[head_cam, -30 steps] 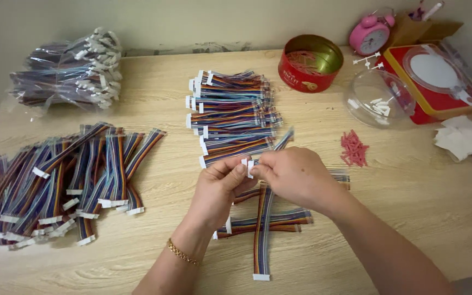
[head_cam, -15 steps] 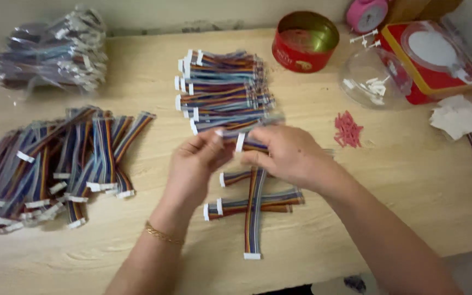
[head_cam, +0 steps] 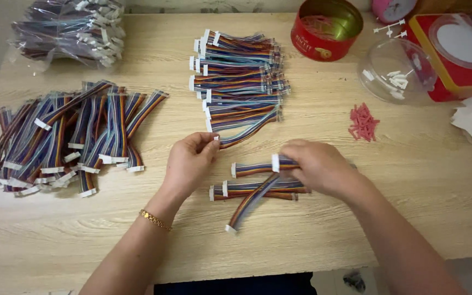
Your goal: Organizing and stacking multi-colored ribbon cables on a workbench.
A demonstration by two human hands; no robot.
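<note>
I am pinching one ribbon cable (head_cam: 258,194) with my right hand (head_cam: 317,166) for sorting, my left hand (head_cam: 189,162) hovering apart, loosely curled.

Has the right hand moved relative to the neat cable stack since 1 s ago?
Yes. The right hand has shifted right and toward the person, away from the neat stack of rainbow ribbon cables, parting from the left hand.

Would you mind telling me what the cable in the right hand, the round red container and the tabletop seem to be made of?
Cable in the right hand: flexible plastic-insulated rainbow wires, with matte white, probably plastic, connectors. Round red container: likely metal, judging by its shiny gold-toned inside. Tabletop: pale wood or wood-look laminate, matte, with visible grain.
</note>
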